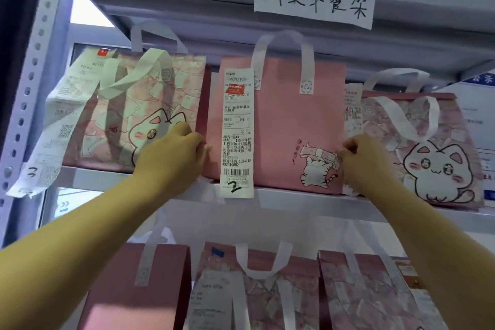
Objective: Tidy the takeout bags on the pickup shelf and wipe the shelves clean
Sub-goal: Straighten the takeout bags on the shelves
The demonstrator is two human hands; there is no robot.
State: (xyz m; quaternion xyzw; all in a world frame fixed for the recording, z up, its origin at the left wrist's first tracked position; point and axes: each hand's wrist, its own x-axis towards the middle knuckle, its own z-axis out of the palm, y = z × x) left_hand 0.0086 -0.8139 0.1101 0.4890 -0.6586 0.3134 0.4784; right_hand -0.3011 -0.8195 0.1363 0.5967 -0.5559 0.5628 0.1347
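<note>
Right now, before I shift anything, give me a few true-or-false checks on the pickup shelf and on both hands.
1. The left hand and the right hand hold the middle pink bag by its side edges. True.
2. The receipt on that bag bears a handwritten 5. False: it bears a 2.
3. That bag's handles lie flopped down. False: they stand upright.
4. More bags stand on the level below. True.
</note>
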